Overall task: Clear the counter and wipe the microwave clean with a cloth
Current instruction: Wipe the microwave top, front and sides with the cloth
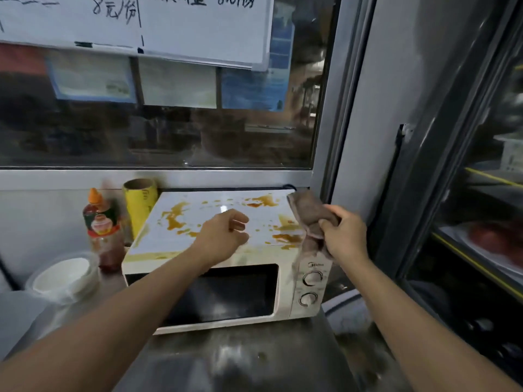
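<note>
A cream microwave [181,258] stands on the steel counter [254,357], its top smeared with brown-orange sauce stains [175,217]. My right hand [346,232] grips a brown-grey cloth [307,213] above the microwave's right top edge; part of the cloth hangs down over the control panel. My left hand [226,232] hovers over the middle of the microwave top, fingers loosely curled, holding nothing.
Left of the microwave stand a sauce bottle with an orange cap [103,224], a yellow roll [140,206] and stacked white bowls [63,275]. A window with a whiteboard [198,26] is behind. A glass-door cabinet [475,207] stands close on the right.
</note>
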The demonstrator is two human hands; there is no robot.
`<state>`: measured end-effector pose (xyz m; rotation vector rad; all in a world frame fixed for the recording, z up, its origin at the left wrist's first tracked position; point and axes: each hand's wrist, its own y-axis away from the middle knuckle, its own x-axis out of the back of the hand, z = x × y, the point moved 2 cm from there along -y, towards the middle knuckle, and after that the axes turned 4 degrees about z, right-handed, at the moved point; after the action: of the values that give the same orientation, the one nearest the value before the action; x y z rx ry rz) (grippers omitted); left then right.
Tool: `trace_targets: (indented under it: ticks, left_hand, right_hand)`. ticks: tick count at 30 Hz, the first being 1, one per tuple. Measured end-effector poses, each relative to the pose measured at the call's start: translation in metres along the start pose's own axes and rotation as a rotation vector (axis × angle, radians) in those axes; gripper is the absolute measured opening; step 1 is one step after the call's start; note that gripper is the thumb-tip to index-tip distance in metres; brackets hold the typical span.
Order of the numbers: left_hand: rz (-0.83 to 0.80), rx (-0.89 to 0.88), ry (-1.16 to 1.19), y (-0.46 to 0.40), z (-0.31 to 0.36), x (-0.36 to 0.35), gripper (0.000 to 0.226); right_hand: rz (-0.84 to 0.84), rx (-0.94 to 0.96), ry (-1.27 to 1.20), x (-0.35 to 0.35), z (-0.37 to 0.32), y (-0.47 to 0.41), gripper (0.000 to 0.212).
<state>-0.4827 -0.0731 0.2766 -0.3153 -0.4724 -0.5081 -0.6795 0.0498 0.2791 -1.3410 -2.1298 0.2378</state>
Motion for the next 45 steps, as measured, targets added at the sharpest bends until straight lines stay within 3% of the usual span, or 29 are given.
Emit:
trace_targets:
  ticks: [2, 5, 7, 13, 17, 22, 25, 28, 31, 34, 38, 45]
  left_hand:
    - [-0.020, -0.044, -0.109, -0.010, -0.016, 0.011, 0.028]
    - [-0.049, -0.112, -0.229, -0.021, -0.036, 0.020, 0.036]
    - [-0.071, -0.137, -0.287, -0.028, -0.045, 0.023, 0.042]
    - [-0.140, -0.182, -0.529, -0.053, -0.059, 0.014, 0.067]
    - [-0.239, -0.189, -0.755, -0.070, -0.068, 0.005, 0.088]
    - [-0.299, -0.089, -0.766, -0.085, -0.082, 0.002, 0.097]
    - [-0.311, -0.094, -0.789, -0.089, -0.086, 0.002, 0.101]
    - [-0.334, -0.072, -0.827, -0.098, -0.085, 0.002, 0.104]
    - [-0.242, 0.012, -0.658, -0.114, -0.083, 0.006, 0.091]
    - [-0.124, 0.061, -0.676, -0.133, -0.083, 0.009, 0.086]
    - [-0.195, 0.086, -0.785, -0.149, -0.087, 0.004, 0.085]
    - [-0.260, 0.100, -0.896, -0.159, -0.094, 0.001, 0.092]
  right_hand:
    - [-0.004, 0.051, 0.171, -0.019, 0.007, -0.017, 0.033]
    - [-0.225, 0.046, 0.453, -0.049, 0.028, -0.027, 0.044]
    - [-0.279, 0.076, 0.589, -0.056, 0.036, -0.028, 0.048]
    - [-0.625, 0.261, 0.653, -0.076, 0.049, -0.024, 0.055]
    - [-0.691, 0.296, 0.837, -0.101, 0.051, -0.024, 0.054]
    - [-0.856, 0.487, 0.698, -0.139, 0.020, -0.003, 0.052]
    - [-0.835, 0.567, 0.628, -0.131, 0.034, -0.017, 0.055]
    - [-0.734, 0.418, 0.711, -0.124, 0.064, -0.067, 0.055]
    - [-0.682, 0.401, 0.785, -0.153, 0.060, -0.092, 0.051]
    - [-0.793, 0.517, 0.691, -0.183, 0.035, -0.073, 0.049]
    - [-0.878, 0.681, 0.510, -0.164, 0.037, -0.060, 0.049]
    - [-0.646, 0.394, 0.751, -0.199, 0.084, -0.163, 0.056]
